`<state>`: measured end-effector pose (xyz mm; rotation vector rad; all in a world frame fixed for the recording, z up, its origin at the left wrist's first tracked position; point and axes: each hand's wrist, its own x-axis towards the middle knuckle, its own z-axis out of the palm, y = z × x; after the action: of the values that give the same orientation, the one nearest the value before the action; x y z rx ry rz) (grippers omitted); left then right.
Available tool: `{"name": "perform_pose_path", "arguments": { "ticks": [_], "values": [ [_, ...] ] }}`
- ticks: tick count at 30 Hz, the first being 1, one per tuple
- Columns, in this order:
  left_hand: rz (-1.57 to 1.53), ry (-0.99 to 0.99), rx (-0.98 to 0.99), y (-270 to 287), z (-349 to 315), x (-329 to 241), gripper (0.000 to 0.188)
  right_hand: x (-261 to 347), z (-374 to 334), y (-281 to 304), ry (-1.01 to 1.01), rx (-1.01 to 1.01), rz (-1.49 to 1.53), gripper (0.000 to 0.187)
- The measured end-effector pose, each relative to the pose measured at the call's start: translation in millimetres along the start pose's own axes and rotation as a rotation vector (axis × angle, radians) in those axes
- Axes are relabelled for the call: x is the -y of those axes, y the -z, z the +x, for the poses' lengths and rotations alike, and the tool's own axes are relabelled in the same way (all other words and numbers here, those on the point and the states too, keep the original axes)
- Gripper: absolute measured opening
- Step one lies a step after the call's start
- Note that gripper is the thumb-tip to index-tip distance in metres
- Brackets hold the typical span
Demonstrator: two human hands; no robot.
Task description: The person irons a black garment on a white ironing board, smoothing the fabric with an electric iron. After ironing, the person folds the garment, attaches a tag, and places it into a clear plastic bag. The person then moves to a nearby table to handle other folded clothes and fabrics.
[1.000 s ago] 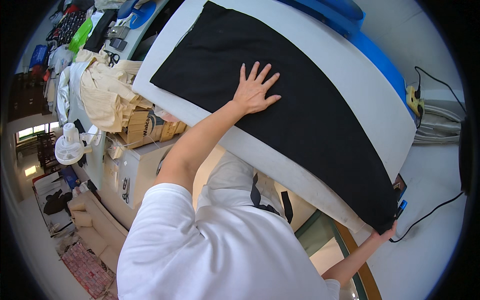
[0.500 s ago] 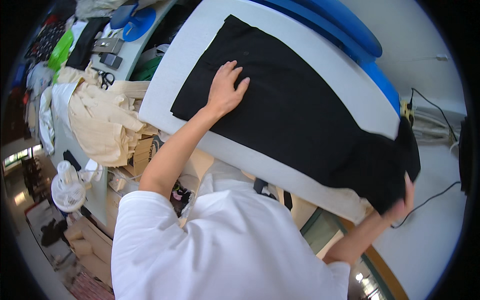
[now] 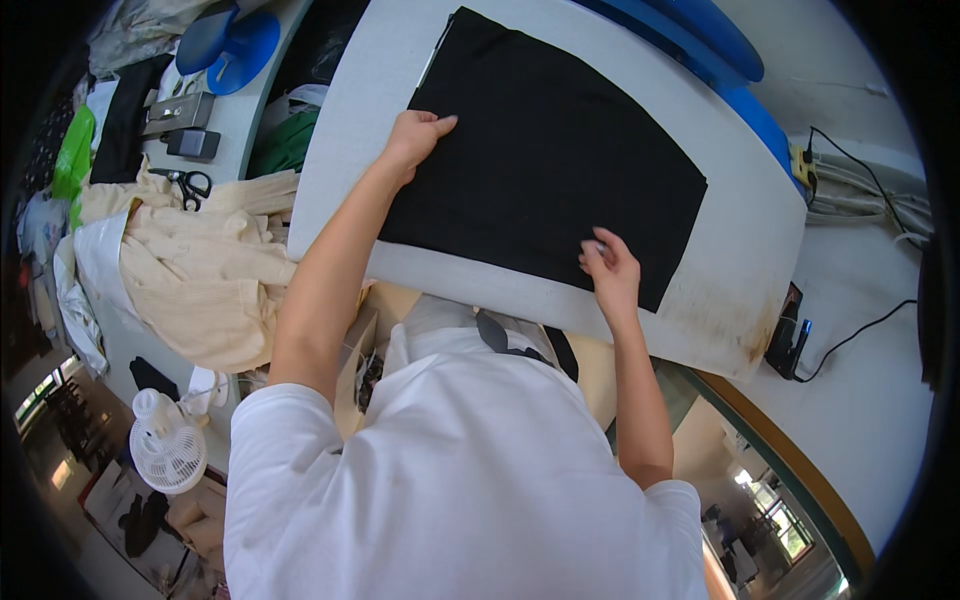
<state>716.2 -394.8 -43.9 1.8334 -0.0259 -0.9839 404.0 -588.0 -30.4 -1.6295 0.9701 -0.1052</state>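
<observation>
A black cloth [image 3: 550, 150] lies flat in a compact, four-sided piece across the middle and far left of a white padded worktop [image 3: 750, 260], its right end drawn in from the near right tip where it was bunched half a second ago. The change appears to mark a fold: the long taper toward the right is gone, a nearly straight edge stands in its place, and the piece looks shorter and probably doubled over. The person's left hand [image 3: 410, 145], earlier spread on top of the cloth, now sits at its left edge, thumb laid over the surface and the other fingers mostly out of sight, seemingly closed on the cloth's border. The right hand [image 3: 615, 275] has come in from the right tip to the near right part of the cloth, its fingers loosely curled with only a narrow gap to the thumb; whether they touch or pinch any fabric cannot be told. Bare padding shows at the right, with brownish stains [image 3: 755, 340] toward the near corner, uncovered as the cloth came away. Beyond the worktop's far right side runs a blue frame [image 3: 750, 115]; past its right end lies a black cable [image 3: 855, 340]. To the left, cream garments [image 3: 200, 285] are heaped beside black-handled scissors [image 3: 190, 185], with a white fan [image 3: 168, 445] standing nearer the person.
</observation>
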Motion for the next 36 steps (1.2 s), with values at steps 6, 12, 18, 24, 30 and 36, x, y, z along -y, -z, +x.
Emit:
{"name": "perform_pose_path", "arguments": {
  "ticks": [6,12,18,24,30,36],
  "values": [
    [0.418,-0.357,-0.398,-2.0,-5.8,12.8,0.035,-20.9,-19.8,19.6,0.051,-0.213,-0.213,0.028],
    [0.742,-0.319,-0.526,5.9,-25.5,13.0,0.041,6.0,-3.9,-36.9,0.327,-0.168,-0.303,0.014],
    [1.340,-0.882,-0.423,-19.8,-52.8,30.7,0.047,17.6,13.3,-111.3,0.467,-0.060,-0.383,0.012],
    [1.348,-0.869,-0.357,-34.2,-43.2,57.4,0.055,1.2,24.4,-127.4,0.607,-0.155,-0.555,0.012],
    [1.376,-0.801,-0.333,-35.8,-48.3,54.4,0.057,-15.7,-11.9,17.0,0.017,-0.230,-0.277,0.015],
    [1.301,-0.761,-0.303,-57.0,-46.7,20.8,0.052,-118.5,-95.3,238.9,-0.230,-0.339,-1.147,0.028]
  ]
}}
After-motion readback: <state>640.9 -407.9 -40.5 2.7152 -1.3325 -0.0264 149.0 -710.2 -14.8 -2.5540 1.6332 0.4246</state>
